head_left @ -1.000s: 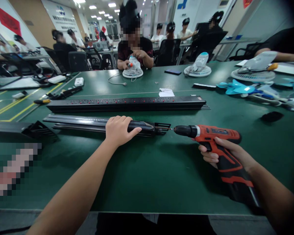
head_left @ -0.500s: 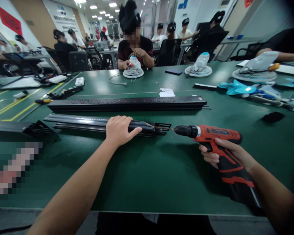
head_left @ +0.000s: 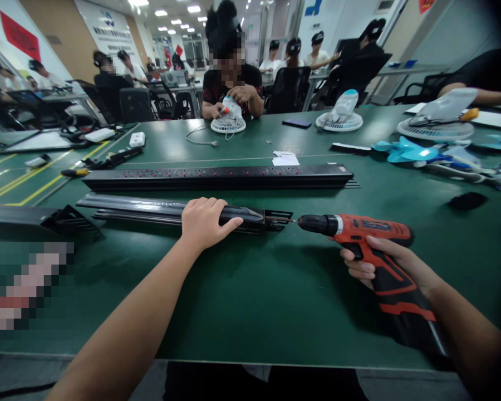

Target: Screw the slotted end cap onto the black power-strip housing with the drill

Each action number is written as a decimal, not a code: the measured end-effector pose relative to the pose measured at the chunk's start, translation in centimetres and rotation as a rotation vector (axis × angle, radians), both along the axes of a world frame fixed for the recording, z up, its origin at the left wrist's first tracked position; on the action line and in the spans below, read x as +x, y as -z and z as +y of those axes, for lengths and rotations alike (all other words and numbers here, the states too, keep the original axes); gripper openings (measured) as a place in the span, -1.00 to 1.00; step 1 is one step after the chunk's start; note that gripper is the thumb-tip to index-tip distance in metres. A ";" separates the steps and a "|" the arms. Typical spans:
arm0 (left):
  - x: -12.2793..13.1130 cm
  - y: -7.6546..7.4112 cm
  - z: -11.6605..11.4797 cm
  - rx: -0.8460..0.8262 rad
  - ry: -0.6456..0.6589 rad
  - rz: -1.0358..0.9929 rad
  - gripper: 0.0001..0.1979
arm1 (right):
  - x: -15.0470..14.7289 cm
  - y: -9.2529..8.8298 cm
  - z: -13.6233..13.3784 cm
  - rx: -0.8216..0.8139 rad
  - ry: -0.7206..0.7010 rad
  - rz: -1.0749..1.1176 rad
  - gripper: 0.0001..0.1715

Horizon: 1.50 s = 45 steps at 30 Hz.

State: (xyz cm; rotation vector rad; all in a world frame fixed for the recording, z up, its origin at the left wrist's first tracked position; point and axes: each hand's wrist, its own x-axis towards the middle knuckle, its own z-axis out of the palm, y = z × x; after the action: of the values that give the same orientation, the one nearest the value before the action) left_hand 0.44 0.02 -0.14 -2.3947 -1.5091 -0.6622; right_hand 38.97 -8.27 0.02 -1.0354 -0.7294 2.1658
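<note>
A long black metal rail [head_left: 142, 209] lies across the green table [head_left: 250, 301] in front of me. My left hand [head_left: 202, 223] is wrapped over the rail near its right end, pressing it down. My right hand [head_left: 390, 264] grips the handle of a red and black cordless drill [head_left: 359, 231]. The drill points left, and its bit tip meets the bracket [head_left: 278, 218] at the rail's right end.
A long black power strip [head_left: 217, 177] lies parallel just behind the rail. Another black housing [head_left: 45, 218] sits at the left. Small white fans [head_left: 338, 114], blue fan blades [head_left: 404, 151] and a paper slip [head_left: 284, 160] lie farther back. Other people sit across the table.
</note>
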 end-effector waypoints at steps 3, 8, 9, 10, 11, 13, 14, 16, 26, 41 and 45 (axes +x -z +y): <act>0.0 0.0 0.0 0.001 0.000 0.004 -0.36 | -0.1 -0.1 0.0 0.003 -0.004 0.000 -0.60; 0.0 0.0 0.0 0.001 0.001 0.001 -0.37 | -0.1 0.0 0.1 0.008 -0.004 0.001 -0.59; 0.0 0.0 0.0 0.002 0.003 0.000 -0.37 | -0.1 0.0 0.1 0.008 -0.004 0.003 -0.59; 0.0 0.0 0.0 0.003 0.004 -0.001 -0.36 | 0.0 0.0 0.1 0.007 -0.005 0.003 -0.58; 0.0 0.0 0.0 0.004 0.005 -0.001 -0.36 | 0.0 0.1 0.1 0.008 -0.005 0.002 -0.58; 0.0 0.0 0.0 0.005 0.004 -0.001 -0.36 | 0.1 0.2 0.1 0.013 -0.003 -0.006 -0.58; 0.0 0.1 0.1 0.005 0.003 0.000 -0.36 | 0.1 0.2 0.1 0.017 -0.002 -0.012 -0.59; 0.0 0.1 0.0 0.004 0.000 0.000 -0.36 | 0.1 0.3 0.1 0.023 -0.002 -0.022 -0.59; 0.0 0.0 0.0 -0.002 -0.001 -0.001 -0.36 | -0.2 -0.2 -0.1 0.046 -0.005 -0.049 -0.61; 0.1 -0.2 -0.1 -0.016 -0.004 -0.010 -0.38 | -0.1 0.2 -0.1 0.044 0.016 -0.039 -0.59; 0.1 -0.1 -0.1 -0.004 0.000 -0.007 -0.38 | 0.0 0.2 -0.1 0.053 0.022 -0.037 -0.58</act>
State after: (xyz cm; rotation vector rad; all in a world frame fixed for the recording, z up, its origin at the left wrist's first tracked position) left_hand 0.50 -0.09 -0.03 -2.3976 -1.5150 -0.6684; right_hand 38.95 -8.41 -0.17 -1.0540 -0.7851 2.1020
